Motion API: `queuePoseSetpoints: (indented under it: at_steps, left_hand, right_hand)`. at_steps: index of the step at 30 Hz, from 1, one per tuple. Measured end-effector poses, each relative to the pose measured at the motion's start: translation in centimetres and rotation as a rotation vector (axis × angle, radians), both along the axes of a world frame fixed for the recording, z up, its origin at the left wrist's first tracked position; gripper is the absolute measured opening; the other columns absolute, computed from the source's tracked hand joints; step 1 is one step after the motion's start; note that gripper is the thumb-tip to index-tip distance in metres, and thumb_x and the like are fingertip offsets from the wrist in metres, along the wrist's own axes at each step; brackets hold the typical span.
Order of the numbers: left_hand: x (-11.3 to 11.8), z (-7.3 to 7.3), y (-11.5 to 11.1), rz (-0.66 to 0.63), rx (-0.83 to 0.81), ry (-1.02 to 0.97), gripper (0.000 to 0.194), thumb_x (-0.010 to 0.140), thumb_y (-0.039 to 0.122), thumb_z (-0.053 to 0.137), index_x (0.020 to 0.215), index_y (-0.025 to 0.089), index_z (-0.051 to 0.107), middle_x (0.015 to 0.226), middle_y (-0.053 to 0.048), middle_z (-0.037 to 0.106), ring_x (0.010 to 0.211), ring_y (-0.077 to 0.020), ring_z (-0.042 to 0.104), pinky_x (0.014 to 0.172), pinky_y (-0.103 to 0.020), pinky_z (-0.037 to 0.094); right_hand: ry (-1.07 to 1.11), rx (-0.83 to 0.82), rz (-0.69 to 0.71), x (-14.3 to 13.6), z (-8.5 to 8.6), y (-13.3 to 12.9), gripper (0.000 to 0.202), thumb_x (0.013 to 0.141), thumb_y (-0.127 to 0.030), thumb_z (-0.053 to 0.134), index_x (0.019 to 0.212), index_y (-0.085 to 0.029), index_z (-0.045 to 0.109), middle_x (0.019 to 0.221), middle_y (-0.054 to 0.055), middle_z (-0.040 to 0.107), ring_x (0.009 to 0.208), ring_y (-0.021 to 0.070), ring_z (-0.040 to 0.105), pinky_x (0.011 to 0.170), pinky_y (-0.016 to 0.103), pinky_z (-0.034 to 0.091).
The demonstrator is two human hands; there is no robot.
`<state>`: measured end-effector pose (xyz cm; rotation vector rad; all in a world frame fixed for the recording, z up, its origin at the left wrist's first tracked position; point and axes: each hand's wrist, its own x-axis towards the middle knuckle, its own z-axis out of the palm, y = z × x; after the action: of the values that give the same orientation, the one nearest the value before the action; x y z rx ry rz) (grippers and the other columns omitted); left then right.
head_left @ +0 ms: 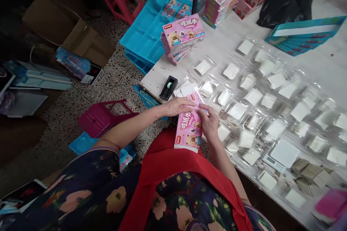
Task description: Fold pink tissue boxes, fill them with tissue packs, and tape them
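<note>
A pink cardboard box (pixel 187 133) with cartoon animals and Chinese lettering stands before my body at the table's edge. Its far end shows white flaps (pixel 189 88) standing out. My left hand (pixel 177 107) reaches across the upper part of the box, fingers closed over it. Along the right side, my right hand (pixel 209 121) grips the same box, thumb on its face. What is inside the box is hidden. Just beyond my left hand lies a black tape dispenser (pixel 168 87) with a greenish roll.
Clear plastic trays with white square stacks (pixel 237 110) cover much of the table (pixel 320 65). Pink boxes (pixel 184 32) are piled at the far left corner, beside blue trays (pixel 143 32). A scale (pixel 284 151) sits at right. A magenta stool (pixel 99 119) stands on the floor.
</note>
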<state>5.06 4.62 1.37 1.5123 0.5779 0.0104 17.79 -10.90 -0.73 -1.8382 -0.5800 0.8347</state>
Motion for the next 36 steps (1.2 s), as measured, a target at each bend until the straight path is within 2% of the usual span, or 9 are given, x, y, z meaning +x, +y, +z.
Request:
queuePoseSetpoints:
  at_steps: [3, 6, 12, 15, 18, 22, 29, 32, 36]
  left_hand:
    - [-2.3, -0.8, -3.0, 0.401, 0.137, -0.025, 0.029, 0.083, 0.038, 0.062, 0.103, 0.02, 0.073, 0.114, -0.006, 0.071, 0.109, -0.0206, 0.063, 0.099, -0.033, 0.047]
    - [-3.7, -1.9, -4.0, 0.444, 0.144, -0.088, 0.03, 0.086, 0.041, 0.058, 0.098, 0.019, 0.074, 0.116, -0.007, 0.07, 0.119, -0.0209, 0.058, 0.108, -0.034, 0.04]
    - [-6.9, -8.6, 2.3, 0.781, 0.221, 0.24, 0.04, 0.088, 0.041, 0.056, 0.117, 0.016, 0.064, 0.109, -0.01, 0.068, 0.103, -0.0198, 0.062, 0.092, -0.031, 0.047]
    - [-7.9, -12.7, 4.4, 0.715, 0.308, 0.445, 0.03, 0.079, 0.032, 0.066, 0.103, 0.014, 0.07, 0.099, -0.009, 0.063, 0.092, -0.0189, 0.061, 0.086, -0.03, 0.049]
    - [-7.6, -14.6, 4.8, 0.675, 0.282, 0.444, 0.02, 0.073, 0.027, 0.069, 0.089, 0.017, 0.074, 0.095, -0.006, 0.06, 0.091, -0.019, 0.06, 0.087, -0.032, 0.049]
    - [-6.7, -13.4, 4.4, 0.761, 0.261, 0.401, 0.008, 0.067, 0.022, 0.07, 0.074, 0.018, 0.072, 0.093, -0.004, 0.063, 0.096, -0.0197, 0.059, 0.09, -0.033, 0.048]
    - [-7.1, -12.1, 2.2, 0.934, -0.157, 0.526, 0.013, 0.062, 0.011, 0.069, 0.056, 0.014, 0.058, 0.044, 0.002, 0.054, 0.041, -0.0088, 0.05, 0.049, -0.022, 0.043]
    - [-8.0, -10.7, 1.4, 0.977, -0.166, 0.533, 0.018, 0.063, 0.012, 0.069, 0.053, 0.014, 0.054, 0.042, 0.002, 0.052, 0.038, -0.0084, 0.048, 0.045, -0.022, 0.041]
    - [-7.8, -4.0, -0.9, 1.07, -0.147, 0.29, 0.018, 0.075, 0.032, 0.066, 0.075, 0.015, 0.06, 0.064, -0.001, 0.065, 0.051, -0.0085, 0.058, 0.05, -0.019, 0.046]
  right_hand:
    - [0.017, 0.01, -0.025, -0.5, -0.4, 1.1, 0.033, 0.079, -0.049, 0.062, 0.091, -0.019, 0.068, 0.104, 0.007, 0.069, 0.099, 0.0222, 0.062, 0.092, 0.039, 0.047]
    - [0.202, -0.001, 0.057, -0.8, -1.1, 3.0, 0.042, 0.071, -0.05, 0.071, 0.098, -0.018, 0.067, 0.103, 0.007, 0.07, 0.095, 0.0222, 0.064, 0.087, 0.037, 0.05]
    - [0.193, -0.184, 0.383, -1.3, -4.7, 9.5, 0.077, 0.055, -0.052, 0.083, 0.12, -0.017, 0.061, 0.072, -0.001, 0.067, 0.067, 0.018, 0.063, 0.071, 0.034, 0.051]
    - [0.08, -0.326, 0.694, -2.9, -7.1, 11.9, 0.093, 0.053, -0.051, 0.084, 0.134, -0.018, 0.054, 0.061, -0.005, 0.061, 0.065, 0.018, 0.061, 0.075, 0.035, 0.049]
    - [0.016, -0.438, 0.861, -4.6, -9.0, 12.6, 0.102, 0.054, -0.048, 0.085, 0.143, -0.02, 0.043, 0.056, -0.007, 0.058, 0.067, 0.0193, 0.062, 0.076, 0.035, 0.048]
    - [-0.069, -0.51, 0.878, -5.7, -9.7, 12.4, 0.102, 0.048, -0.043, 0.088, 0.14, -0.026, 0.048, 0.053, -0.007, 0.058, 0.07, 0.0235, 0.066, 0.075, 0.036, 0.048]
    - [-0.095, -0.592, 0.818, -5.8, -8.2, 13.0, 0.107, 0.036, -0.034, 0.094, 0.135, -0.027, 0.053, 0.058, -0.002, 0.065, 0.073, 0.0279, 0.067, 0.077, 0.037, 0.047]
    - [-0.12, -0.498, 0.761, -4.1, -5.2, 12.0, 0.101, 0.048, -0.046, 0.09, 0.137, -0.022, 0.05, 0.062, 0.0, 0.067, 0.07, 0.0264, 0.066, 0.075, 0.037, 0.048]
    - [-0.321, -0.161, 0.487, -2.4, 1.1, 8.2, 0.081, 0.074, -0.061, 0.068, 0.141, -0.023, 0.043, 0.087, 0.007, 0.072, 0.076, 0.0248, 0.067, 0.078, 0.039, 0.05]
